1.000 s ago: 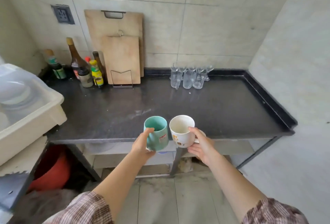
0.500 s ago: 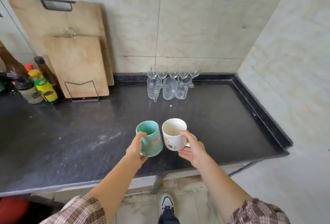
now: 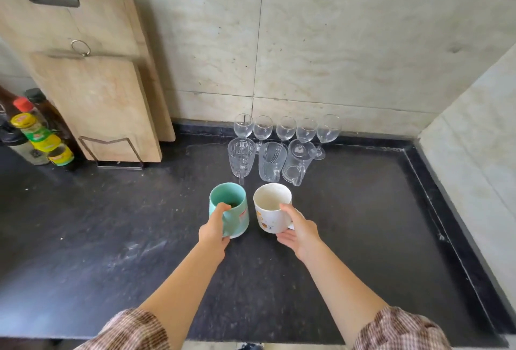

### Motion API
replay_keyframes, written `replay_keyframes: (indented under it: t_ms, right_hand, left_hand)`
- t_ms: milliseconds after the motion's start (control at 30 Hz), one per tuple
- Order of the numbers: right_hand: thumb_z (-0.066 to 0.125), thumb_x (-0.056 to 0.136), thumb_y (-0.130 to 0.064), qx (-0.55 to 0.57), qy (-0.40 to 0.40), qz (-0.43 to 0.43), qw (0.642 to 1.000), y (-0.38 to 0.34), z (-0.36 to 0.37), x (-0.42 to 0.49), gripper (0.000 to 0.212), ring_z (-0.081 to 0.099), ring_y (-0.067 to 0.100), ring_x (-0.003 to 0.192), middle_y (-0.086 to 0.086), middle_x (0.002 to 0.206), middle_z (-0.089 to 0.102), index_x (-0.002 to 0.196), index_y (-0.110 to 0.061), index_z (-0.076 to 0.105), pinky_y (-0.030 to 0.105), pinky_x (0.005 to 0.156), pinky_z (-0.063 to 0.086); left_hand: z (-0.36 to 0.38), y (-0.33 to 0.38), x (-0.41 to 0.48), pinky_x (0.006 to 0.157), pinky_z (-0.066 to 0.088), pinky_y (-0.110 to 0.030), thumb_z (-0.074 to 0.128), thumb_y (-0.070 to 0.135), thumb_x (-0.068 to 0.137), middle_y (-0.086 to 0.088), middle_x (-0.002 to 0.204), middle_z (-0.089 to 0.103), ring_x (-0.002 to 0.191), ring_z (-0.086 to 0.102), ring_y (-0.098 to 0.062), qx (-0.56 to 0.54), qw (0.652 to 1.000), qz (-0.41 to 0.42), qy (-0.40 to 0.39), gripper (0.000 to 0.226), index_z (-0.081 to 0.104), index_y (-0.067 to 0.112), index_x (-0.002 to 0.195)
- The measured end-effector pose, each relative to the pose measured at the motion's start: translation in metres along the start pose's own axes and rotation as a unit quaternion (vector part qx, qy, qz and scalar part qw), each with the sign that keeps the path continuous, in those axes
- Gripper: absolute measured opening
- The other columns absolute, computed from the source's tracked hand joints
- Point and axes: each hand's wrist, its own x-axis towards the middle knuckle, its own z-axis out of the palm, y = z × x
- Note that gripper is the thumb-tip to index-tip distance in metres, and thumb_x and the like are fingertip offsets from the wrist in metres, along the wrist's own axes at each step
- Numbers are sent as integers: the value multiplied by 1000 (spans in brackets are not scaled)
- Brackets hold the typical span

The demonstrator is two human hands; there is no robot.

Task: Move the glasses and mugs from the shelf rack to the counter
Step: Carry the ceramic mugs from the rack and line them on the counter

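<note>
Left hand (image 3: 213, 231) grips teal mug (image 3: 233, 210), right hand (image 3: 300, 233) grips white mug (image 3: 272, 210), thumbs over rims. Mugs sit side by side at black counter (image 3: 111, 224), just before three empty glass mugs (image 3: 272, 161) and five wine glasses (image 3: 286, 128). White mug looks empty.

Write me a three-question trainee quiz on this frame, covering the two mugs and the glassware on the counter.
1. True or false: the left hand grips the teal mug.
2. How many wine glasses stand in the row at the back of the counter?
3. Which hand holds the white mug? A) the right hand; B) the left hand; C) neither hand.

Key: 1 true; 2 five; 3 A.
</note>
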Motion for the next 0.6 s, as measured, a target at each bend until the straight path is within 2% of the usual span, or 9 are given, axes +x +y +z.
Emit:
replay_keyframes:
  t_ms: [167, 367, 467, 600]
  right_hand:
    - [82, 70, -35, 55, 2, 18, 998, 0, 9, 13, 72, 64, 33, 98, 22, 115, 59, 126, -4, 50, 45, 91, 54]
    - [82, 72, -30, 96, 13, 32, 995, 5, 15, 19, 66, 62, 34, 101, 18, 112, 58, 124, -4, 50, 45, 96, 51]
    - [80, 73, -36, 90, 7, 32, 995, 3, 18, 20, 62, 63, 32, 99, 16, 107, 60, 120, -8, 50, 42, 90, 54]
    - [72, 72, -50, -16, 27, 55, 998, 4, 21, 22, 66, 64, 24, 89, 15, 109, 59, 118, -9, 49, 35, 75, 59]
  left_hand:
    - [8, -1, 11, 92, 48, -30, 72, 33, 73, -8, 124, 52, 112, 56, -25, -38, 999, -5, 13, 64, 47, 11, 128]
    - [14, -1, 23, 90, 47, -27, 74, 33, 73, -7, 118, 52, 105, 55, -22, -50, 999, -9, 14, 64, 48, 10, 126]
    - [16, 3, 27, 87, 47, -27, 73, 34, 73, -7, 118, 52, 101, 55, -22, -39, 999, -6, 10, 62, 48, 11, 125]
    - [15, 2, 33, 88, 49, -29, 71, 30, 74, -9, 121, 53, 107, 57, -24, 4, 1000, -8, -14, 61, 48, 10, 127]
